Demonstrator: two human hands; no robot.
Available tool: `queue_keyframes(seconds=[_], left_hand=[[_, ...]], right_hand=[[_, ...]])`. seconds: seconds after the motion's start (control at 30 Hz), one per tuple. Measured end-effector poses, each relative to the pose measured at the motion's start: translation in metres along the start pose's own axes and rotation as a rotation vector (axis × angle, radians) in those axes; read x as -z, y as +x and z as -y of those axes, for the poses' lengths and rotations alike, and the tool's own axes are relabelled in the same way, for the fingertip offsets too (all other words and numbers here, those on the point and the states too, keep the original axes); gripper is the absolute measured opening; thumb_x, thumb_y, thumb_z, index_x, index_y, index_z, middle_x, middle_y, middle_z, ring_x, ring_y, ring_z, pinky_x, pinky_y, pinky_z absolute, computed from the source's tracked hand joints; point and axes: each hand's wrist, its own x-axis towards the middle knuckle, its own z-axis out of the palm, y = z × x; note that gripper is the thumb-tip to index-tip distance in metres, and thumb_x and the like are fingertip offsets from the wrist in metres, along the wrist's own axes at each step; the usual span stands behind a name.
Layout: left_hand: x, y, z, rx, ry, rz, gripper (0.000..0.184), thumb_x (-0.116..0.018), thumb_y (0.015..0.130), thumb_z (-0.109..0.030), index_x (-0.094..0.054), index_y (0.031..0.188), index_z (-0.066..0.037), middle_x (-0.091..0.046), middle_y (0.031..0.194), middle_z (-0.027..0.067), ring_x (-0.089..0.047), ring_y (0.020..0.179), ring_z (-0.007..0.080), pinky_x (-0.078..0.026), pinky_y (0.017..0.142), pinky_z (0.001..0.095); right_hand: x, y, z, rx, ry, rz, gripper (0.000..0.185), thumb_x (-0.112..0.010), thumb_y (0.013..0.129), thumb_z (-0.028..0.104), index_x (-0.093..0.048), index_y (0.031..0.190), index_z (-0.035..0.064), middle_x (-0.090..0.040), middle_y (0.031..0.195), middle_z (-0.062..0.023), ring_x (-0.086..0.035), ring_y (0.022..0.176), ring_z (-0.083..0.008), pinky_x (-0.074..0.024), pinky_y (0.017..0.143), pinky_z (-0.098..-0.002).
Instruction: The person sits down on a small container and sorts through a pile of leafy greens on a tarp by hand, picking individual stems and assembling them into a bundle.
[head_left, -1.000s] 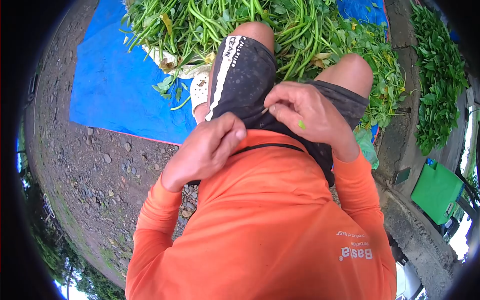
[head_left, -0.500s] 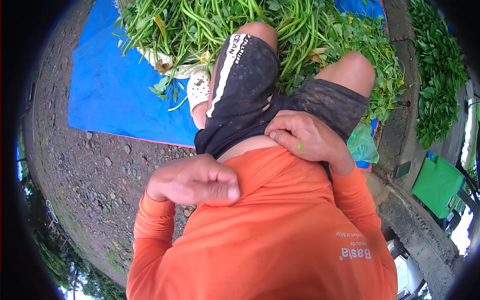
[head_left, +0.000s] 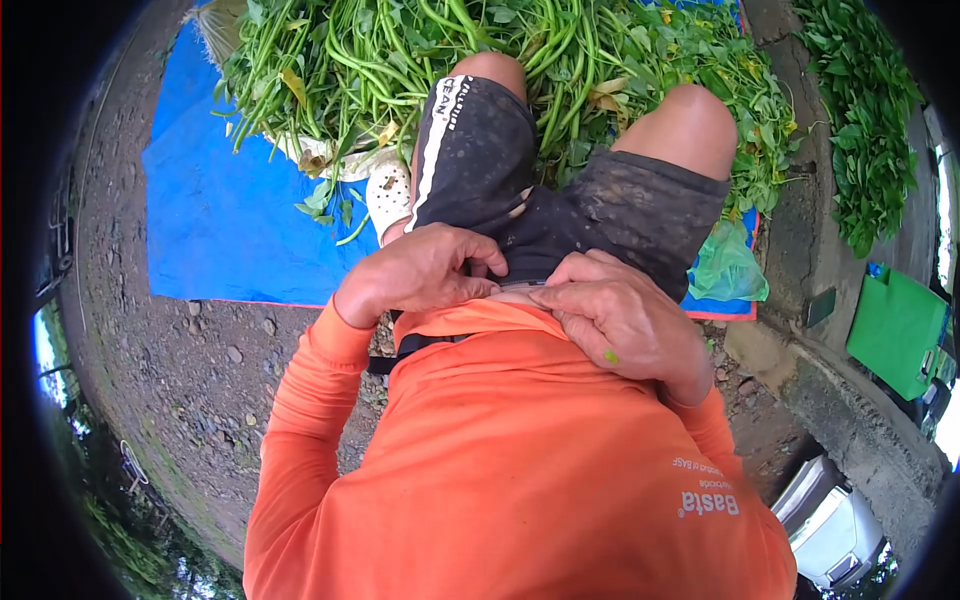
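Both hands meet at the waist, where the orange shirt (head_left: 500, 430) is pulled up from the dark, stained shorts (head_left: 640, 215). My left hand (head_left: 425, 270) is closed, its curled fingers and thumb pinching at the waistband of the shorts. Opposite it, my right hand (head_left: 625, 315) is closed too, thumb and fingers pressed together on the waistband, beside the shirt hem. A strip of bare skin shows between them. A small green leaf bit (head_left: 611, 357) sticks to the right hand. What lies under the fingers is partly hidden.
Long green bean pods with leafy vines (head_left: 400, 60) lie piled on a blue tarp (head_left: 230, 220) ahead of the knees. A white clog (head_left: 390, 195), a thin green plastic bag (head_left: 728, 265), a green board-like object (head_left: 895, 330) and a white vehicle (head_left: 830, 525) are around. Gravelly ground (head_left: 230, 380) is left.
My left hand has moved forward from above the shirt to the waistband and closed there. The right hand stays at the waist, shifted slightly. The shirt hem lies differently, and the view has tilted a little.
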Motion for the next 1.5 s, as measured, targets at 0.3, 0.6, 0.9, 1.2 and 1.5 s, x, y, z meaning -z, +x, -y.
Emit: queue_keyframes(seconds=[0.3,0.6,0.9,1.2,1.5], left_hand=[[-0.009,0.011,0.028,0.164,-0.493,-0.1,0.017,-0.075,0.105,-0.018,-0.078,0.1,-0.002,-0.07,0.087,-0.0034,-0.058,0.079,0.0047,-0.049,0.07,0.0253],[-0.007,0.062,0.034,-0.217,0.525,-0.532,0.011,-0.073,0.097,-0.013,-0.068,0.099,-0.003,-0.067,0.092,0.0148,-0.068,0.087,0.0394,-0.054,0.074,0.0478],[-0.003,0.073,0.034,-0.22,0.614,-0.434,0.011,-0.073,0.096,-0.015,-0.069,0.098,-0.004,-0.067,0.095,0.0143,-0.069,0.089,0.0391,-0.055,0.075,0.0472],[-0.005,0.077,0.031,-0.209,0.679,-0.363,0.01,-0.072,0.095,-0.013,-0.069,0.1,-0.005,-0.068,0.096,0.0146,-0.07,0.089,0.04,-0.056,0.076,0.0476],[-0.009,0.076,0.031,-0.268,0.688,-0.337,0.009,-0.071,0.092,-0.013,-0.067,0.092,-0.005,-0.068,0.093,0.0171,-0.069,0.086,0.0412,-0.056,0.074,0.0499]], right_hand=[[-0.005,-0.005,-0.011,0.061,0.036,-0.099,0.025,-0.066,0.091,0.006,-0.078,0.112,-0.0011,-0.068,0.103,-0.0154,-0.064,0.097,-0.0365,-0.0527,0.089,-0.0442],[-0.004,-0.019,-0.019,0.07,0.089,-0.122,0.029,-0.066,0.09,0.007,-0.079,0.114,-0.0007,-0.07,0.107,-0.0173,-0.065,0.104,-0.0377,-0.0525,0.094,-0.0452],[-0.002,-0.02,-0.017,0.061,0.074,-0.111,0.03,-0.065,0.09,0.009,-0.079,0.115,-0.0004,-0.072,0.11,-0.0186,-0.066,0.105,-0.0384,-0.0526,0.097,-0.0459],[-0.001,-0.024,-0.018,0.075,0.044,-0.09,0.032,-0.064,0.089,0.007,-0.079,0.115,-0.0033,-0.074,0.109,-0.02,-0.069,0.105,-0.038,-0.0538,0.097,-0.0457],[0.001,-0.032,-0.017,0.082,0.06,-0.099,0.029,-0.066,0.089,0.013,-0.078,0.11,-0.0024,-0.074,0.106,-0.0179,-0.069,0.103,-0.0383,-0.0543,0.094,-0.0462]])
